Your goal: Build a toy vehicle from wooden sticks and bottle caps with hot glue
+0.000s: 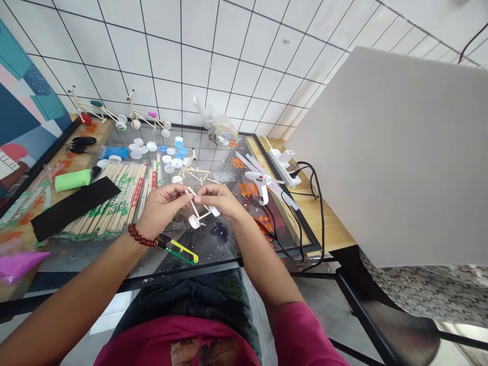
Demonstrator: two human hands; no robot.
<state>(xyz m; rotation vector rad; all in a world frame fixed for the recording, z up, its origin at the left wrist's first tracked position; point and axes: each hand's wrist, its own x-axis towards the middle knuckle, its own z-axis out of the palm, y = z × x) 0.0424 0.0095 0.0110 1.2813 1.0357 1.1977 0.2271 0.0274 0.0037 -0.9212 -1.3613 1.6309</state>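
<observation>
A small wooden stick frame with white bottle caps at its lower ends hangs between my hands, above the dark glass tabletop. My left hand pinches one stick's upper end between thumb and fingertips. Close beside it, my right hand is closed on the frame's other upper side; its fingers partly hide the joint. Just beyond my fingertips stands another stick model, partly covered by my hands. Yellow-and-green cutters lie below my left wrist.
A white glue gun rests by clear glue sticks on the right, its cord near the power strip. Bundled chopsticks and a black strip lie left. Loose caps and finished stick tricycles sit farther back.
</observation>
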